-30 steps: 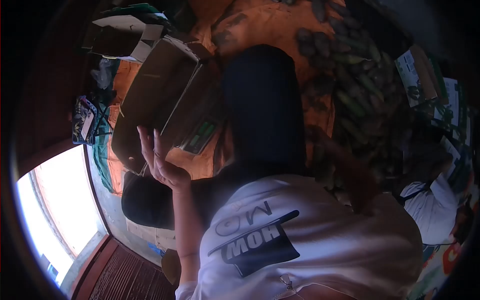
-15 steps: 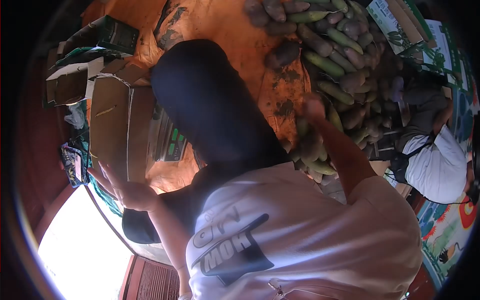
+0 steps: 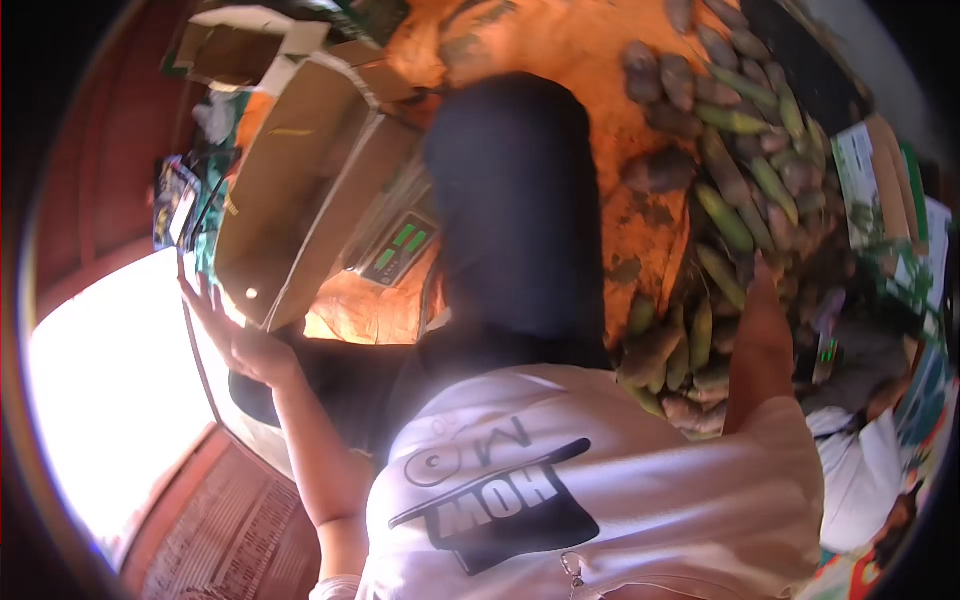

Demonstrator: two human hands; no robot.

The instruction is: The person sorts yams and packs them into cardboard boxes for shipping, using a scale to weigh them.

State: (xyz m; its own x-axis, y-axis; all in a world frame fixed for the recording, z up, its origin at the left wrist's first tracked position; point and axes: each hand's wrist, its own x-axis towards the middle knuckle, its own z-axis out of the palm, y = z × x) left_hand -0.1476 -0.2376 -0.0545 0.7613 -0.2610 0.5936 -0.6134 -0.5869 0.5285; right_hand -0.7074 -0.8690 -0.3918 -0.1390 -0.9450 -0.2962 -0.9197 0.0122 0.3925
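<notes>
Right hand [image 3: 768, 272] deeper among mangoes [image 3: 735, 225].

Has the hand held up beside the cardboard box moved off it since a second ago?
Yes. The left hand, fingers spread, pressed against the cardboard box a second ago; now it is below the box's lower corner, apart from it.

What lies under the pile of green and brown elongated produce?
The pile of green and brown elongated produce rests on an orange cloth, stained in places. What lies beneath the cloth is covered. The right hand reaches into the pile.
</notes>
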